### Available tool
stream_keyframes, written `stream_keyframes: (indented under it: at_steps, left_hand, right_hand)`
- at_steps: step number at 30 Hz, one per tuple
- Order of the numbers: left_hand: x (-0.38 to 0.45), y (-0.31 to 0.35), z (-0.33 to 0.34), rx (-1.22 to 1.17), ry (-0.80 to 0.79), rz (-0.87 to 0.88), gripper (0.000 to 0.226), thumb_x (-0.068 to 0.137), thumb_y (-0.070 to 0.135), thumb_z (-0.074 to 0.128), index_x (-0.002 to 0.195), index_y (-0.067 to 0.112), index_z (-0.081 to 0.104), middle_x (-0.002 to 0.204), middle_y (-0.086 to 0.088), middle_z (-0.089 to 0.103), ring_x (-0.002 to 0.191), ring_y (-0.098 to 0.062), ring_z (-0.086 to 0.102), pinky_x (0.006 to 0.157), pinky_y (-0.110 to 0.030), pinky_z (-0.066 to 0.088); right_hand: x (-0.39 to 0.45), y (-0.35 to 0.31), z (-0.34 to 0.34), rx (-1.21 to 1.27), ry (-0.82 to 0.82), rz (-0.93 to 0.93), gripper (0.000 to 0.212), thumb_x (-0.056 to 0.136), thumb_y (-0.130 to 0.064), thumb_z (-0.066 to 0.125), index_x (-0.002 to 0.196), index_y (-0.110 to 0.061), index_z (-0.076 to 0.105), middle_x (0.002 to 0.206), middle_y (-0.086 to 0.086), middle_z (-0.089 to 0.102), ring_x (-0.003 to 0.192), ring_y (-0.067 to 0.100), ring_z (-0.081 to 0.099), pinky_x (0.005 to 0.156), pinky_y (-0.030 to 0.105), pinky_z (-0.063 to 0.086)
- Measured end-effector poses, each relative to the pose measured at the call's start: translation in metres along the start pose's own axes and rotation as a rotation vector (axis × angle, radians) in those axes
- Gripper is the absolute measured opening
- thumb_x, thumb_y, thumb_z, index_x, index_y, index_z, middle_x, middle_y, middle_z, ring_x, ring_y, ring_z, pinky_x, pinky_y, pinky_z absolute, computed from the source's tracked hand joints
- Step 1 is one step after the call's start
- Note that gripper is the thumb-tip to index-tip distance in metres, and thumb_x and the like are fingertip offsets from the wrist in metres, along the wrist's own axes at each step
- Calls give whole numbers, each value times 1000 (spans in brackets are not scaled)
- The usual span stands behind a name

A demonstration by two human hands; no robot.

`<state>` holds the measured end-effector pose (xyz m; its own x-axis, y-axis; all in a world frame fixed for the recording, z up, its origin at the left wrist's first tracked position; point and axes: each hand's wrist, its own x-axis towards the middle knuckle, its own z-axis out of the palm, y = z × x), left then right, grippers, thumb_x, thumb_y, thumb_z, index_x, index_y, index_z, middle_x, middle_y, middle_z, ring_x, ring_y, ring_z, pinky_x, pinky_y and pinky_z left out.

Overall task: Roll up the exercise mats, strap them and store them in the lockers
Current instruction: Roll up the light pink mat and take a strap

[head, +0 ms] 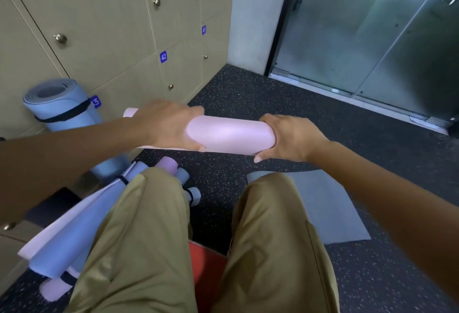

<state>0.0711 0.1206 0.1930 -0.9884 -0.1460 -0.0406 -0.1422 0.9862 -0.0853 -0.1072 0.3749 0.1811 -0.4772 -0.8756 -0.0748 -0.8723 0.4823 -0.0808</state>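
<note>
Rolling pink mat (pixel 229 133) on floor, by lockers (pixel 104 29).
L hand (pixel 166 124) + R hand (pixel 290 138) fingers curled gripping roll; loose grip = could unroll, no strap yet.

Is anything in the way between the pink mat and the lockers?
Partly. The pink mat, held by both hands, has open floor ahead toward the lockers, but their doors look closed, and a strapped blue mat leans against them.

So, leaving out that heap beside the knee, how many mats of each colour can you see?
Pink: 1, the pink mat, part rolled
Blue: 1, the blue mat, a strapped roll
Grey: 1, the grey mat, flat on the floor
Total: 3
</note>
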Motion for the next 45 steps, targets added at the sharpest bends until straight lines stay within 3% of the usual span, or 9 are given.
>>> stream_keyframes:
  at_steps: [8, 13, 23, 26, 31, 36, 39, 41, 45]
  left_hand:
    - [-66, 44, -44, -67, -67, -69, 57, 66, 80, 71, 102, 40, 54, 79, 14, 61, 67, -6, 57, 68, -35, 52]
    - [-112, 68, -17, -88, -82, 8, 70, 64, 90, 59, 106, 35, 47, 97, 11, 62, 90, -17, 65, 70, -38, 49]
    - [-139, 83, 21, -152, -178, 146, 75, 58, 101, 47, 94, 35, 53, 95, 13, 51, 94, -13, 50, 77, -37, 43]
    - [-141, 84, 25, -181, -215, 148, 78, 59, 102, 44, 97, 35, 56, 97, 12, 52, 93, -12, 52, 81, -39, 43]
    - [-138, 84, 24, -252, -325, 110, 76, 57, 101, 45, 97, 37, 52, 98, 14, 50, 91, -5, 51, 83, -36, 43]
    - [-120, 77, 21, -342, -464, 56, 78, 50, 108, 33, 83, 39, 48, 93, 13, 52, 89, -3, 51, 87, -41, 45]
    - [-114, 75, 22, -329, -399, 84, 84, 54, 108, 30, 102, 42, 49, 101, 18, 53, 95, -4, 52, 87, -39, 44]
    - [-116, 78, 23, -241, -233, 173, 72, 70, 97, 37, 115, 43, 47, 106, 18, 51, 98, -8, 52, 85, -37, 44]
    - [-130, 106, 34, -128, 176, 349, 75, 92, 74, 44, 134, 13, 57, 119, -3, 60, 101, -27, 59, 85, -47, 49]
  right_hand:
    - [-82, -28, -23, -69, 100, -34, 78, 64, -81, 68, 122, -30, 55, 106, -8, 67, 92, 22, 65, 68, 33, 43]
    - [-138, -45, -3, -70, 119, -99, 76, 62, -84, 64, 115, -29, 61, 94, -8, 68, 82, 21, 67, 64, 30, 42]
    - [-181, -64, 16, 63, -152, -61, 86, 63, -101, 41, 124, -41, 40, 104, -13, 63, 91, 14, 61, 69, 30, 39]
    - [-185, -63, 23, 64, -90, -76, 83, 67, -96, 44, 125, -37, 51, 109, -13, 61, 99, 12, 58, 79, 31, 46]
    - [-191, -66, 41, 11, 123, -121, 73, 80, -86, 45, 121, -27, 61, 101, -7, 61, 91, 18, 59, 78, 37, 52]
    - [-177, -61, 37, 104, -13, -73, 74, 77, -91, 41, 125, -37, 57, 99, -11, 61, 93, 14, 59, 77, 31, 43]
    - [-168, -55, 32, 211, -111, -44, 74, 71, -94, 41, 124, -44, 54, 104, -15, 57, 95, 9, 57, 77, 27, 44]
    - [-162, -48, 32, 276, -155, -36, 74, 70, -94, 44, 124, -45, 54, 110, -18, 51, 101, 6, 55, 81, 28, 48]
    - [-147, -36, 29, 421, -243, -32, 72, 69, -92, 50, 118, -39, 63, 109, -15, 49, 104, 4, 52, 89, 28, 47]
